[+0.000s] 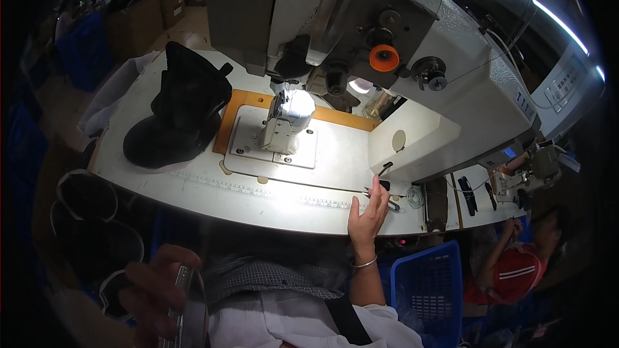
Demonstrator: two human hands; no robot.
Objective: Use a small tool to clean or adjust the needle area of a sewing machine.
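Note:
At lower left my left hand point(158, 287), somewhat blurred, has its fingers curled round a flat object with a silvery, see-through edge point(183, 290); its kind is unclear. My right hand point(371, 216) reaches over the front of the white sewing table point(284, 216), thumb apart from stretched fingers. By its fingertips lies a small tool with a dark tip and looped handle point(393, 206), partly covered by the hand. Left of the lit post of the sewing machine point(290, 122), a black boot-like shoe upper point(184, 103) stands on the table, touched by neither hand.
The machine's large arm point(451, 109) spans above the table. A blue plastic basket point(425, 283) stands below its right edge. Dark shoe pieces point(97, 238) hang or lie at the left. A person in red point(516, 270) sits at the far right near another machine.

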